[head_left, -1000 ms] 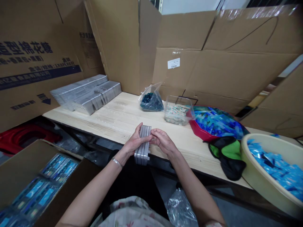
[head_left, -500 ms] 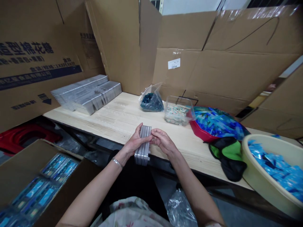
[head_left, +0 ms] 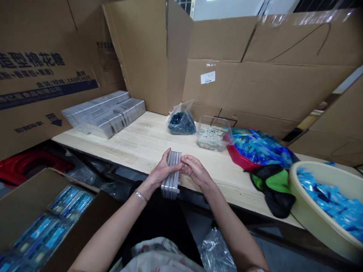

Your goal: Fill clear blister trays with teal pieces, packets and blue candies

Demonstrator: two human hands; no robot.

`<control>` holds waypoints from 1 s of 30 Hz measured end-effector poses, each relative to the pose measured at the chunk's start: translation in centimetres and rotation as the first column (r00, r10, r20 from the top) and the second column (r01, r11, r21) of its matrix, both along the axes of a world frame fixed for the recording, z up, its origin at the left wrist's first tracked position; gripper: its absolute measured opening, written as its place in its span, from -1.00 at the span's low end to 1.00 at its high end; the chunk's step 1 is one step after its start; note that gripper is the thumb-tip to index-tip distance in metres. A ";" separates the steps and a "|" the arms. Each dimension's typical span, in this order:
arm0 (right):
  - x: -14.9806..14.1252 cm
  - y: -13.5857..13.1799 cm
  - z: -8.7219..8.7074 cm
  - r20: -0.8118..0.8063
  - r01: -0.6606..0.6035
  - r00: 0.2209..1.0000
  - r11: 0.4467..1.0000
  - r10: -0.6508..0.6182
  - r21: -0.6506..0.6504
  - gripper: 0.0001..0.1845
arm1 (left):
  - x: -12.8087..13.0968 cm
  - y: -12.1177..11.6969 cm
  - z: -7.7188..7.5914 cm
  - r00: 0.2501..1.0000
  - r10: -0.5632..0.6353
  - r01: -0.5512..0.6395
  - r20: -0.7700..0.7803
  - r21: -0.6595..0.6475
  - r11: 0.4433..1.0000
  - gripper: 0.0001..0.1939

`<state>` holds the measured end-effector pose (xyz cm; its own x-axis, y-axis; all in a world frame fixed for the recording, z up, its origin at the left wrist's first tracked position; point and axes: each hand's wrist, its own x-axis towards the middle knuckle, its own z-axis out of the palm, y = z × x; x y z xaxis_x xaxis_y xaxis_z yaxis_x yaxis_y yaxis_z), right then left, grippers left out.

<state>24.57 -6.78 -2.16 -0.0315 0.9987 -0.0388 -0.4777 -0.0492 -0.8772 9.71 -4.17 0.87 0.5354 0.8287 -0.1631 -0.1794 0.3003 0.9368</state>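
Observation:
My left hand (head_left: 163, 170) and my right hand (head_left: 195, 172) grip a stack of silver foil strip packets (head_left: 171, 180) from either side, just over the front edge of a pale wooden workbench (head_left: 136, 145). The stack stands on end and tilts slightly, with its lower part hanging past the edge. My fingers cover part of its upper half. A thin metal bracelet (head_left: 140, 195) circles my left wrist.
Bundled silver strips lie at the bench's back left. To the right are a bagged dark teal mass, a clear plastic tub, a red tray and a cream basin (head_left: 300, 204) of blue sachets. An open carton (head_left: 48, 211) of blue packs sits lower left.

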 end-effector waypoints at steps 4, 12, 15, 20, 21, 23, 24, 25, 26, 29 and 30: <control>-0.1 0.0 0.1 0.001 0.001 1.000 1.000 -0.001 0.001 -0.78 | 0.0 0.0 0.0 1.000 0.001 -0.001 -0.003 -0.009 1.000 0.04; -0.1 0.0 0.2 0.016 0.011 1.000 1.000 -0.011 -0.014 -0.79 | 0.0 0.0 0.1 1.000 0.020 -0.020 -0.012 0.003 1.000 0.03; 0.0 0.1 0.2 0.010 0.006 1.000 1.000 -0.006 -0.004 -0.79 | 0.0 0.0 0.2 1.000 0.019 -0.019 -0.003 -0.002 1.000 0.03; 0.0 0.0 0.2 0.012 0.002 1.000 1.000 -0.002 -0.003 -0.78 | 0.0 -0.1 0.2 1.000 0.008 -0.008 -0.011 0.003 1.000 0.02; 0.0 0.0 0.2 0.016 0.001 1.000 1.000 -0.001 -0.006 -0.78 | 0.0 -0.1 0.2 1.000 0.005 -0.005 -0.016 0.005 1.000 0.02; 0.0 0.0 0.2 0.021 0.002 1.000 1.000 -0.002 -0.008 -0.78 | 0.0 -0.1 0.2 1.000 -0.001 0.001 -0.023 0.008 1.000 0.02; 0.0 0.0 0.2 0.022 0.004 1.000 1.000 -0.004 -0.007 -0.78 | 0.0 -0.1 0.3 1.000 -0.002 0.002 -0.023 0.010 1.000 0.02; 0.0 0.0 0.3 0.022 0.006 1.000 1.000 -0.006 -0.006 -0.78 | 0.0 -0.1 0.3 1.000 0.000 0.001 -0.021 0.012 1.000 0.02; -0.1 0.0 0.3 0.021 0.008 1.000 1.000 -0.008 -0.005 -0.77 | 0.0 -0.1 0.3 1.000 0.003 -0.003 -0.018 0.014 1.000 0.02; 0.0 0.0 0.4 0.020 0.017 1.000 1.000 -0.017 -0.011 -0.75 | 0.0 -0.1 0.4 1.000 0.017 -0.016 -0.007 0.011 1.000 0.03; 0.0 0.1 0.4 0.022 0.018 1.000 1.000 -0.018 -0.017 -0.75 | 0.1 -0.1 0.4 1.000 0.018 -0.017 -0.002 0.007 1.000 0.04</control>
